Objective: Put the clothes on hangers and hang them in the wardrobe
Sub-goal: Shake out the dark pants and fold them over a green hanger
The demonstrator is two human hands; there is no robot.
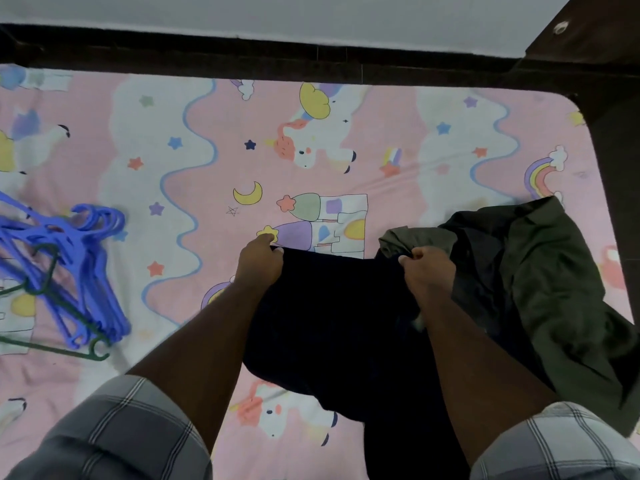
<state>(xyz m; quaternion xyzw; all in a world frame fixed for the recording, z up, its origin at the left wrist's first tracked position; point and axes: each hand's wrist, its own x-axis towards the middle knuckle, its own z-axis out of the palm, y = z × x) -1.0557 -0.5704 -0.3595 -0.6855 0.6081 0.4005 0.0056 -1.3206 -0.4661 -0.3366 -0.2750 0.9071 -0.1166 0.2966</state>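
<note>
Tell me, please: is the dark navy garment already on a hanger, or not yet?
Not yet. Both hands, left hand and right hand, grip the dark navy garment by its top edge, while the hangers lie apart on the bed.

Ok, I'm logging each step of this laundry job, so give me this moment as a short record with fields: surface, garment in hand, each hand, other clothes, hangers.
surface: bed sheet, pink with unicorn print
garment in hand: dark navy garment, held up by its top edge over the sheet
left hand: pinches the garment's left corner
right hand: grips the garment's right corner
other clothes: olive green garment, crumpled at the right
hangers: blue hangers piled at the left, with a green hanger among them; none in use yet
</note>
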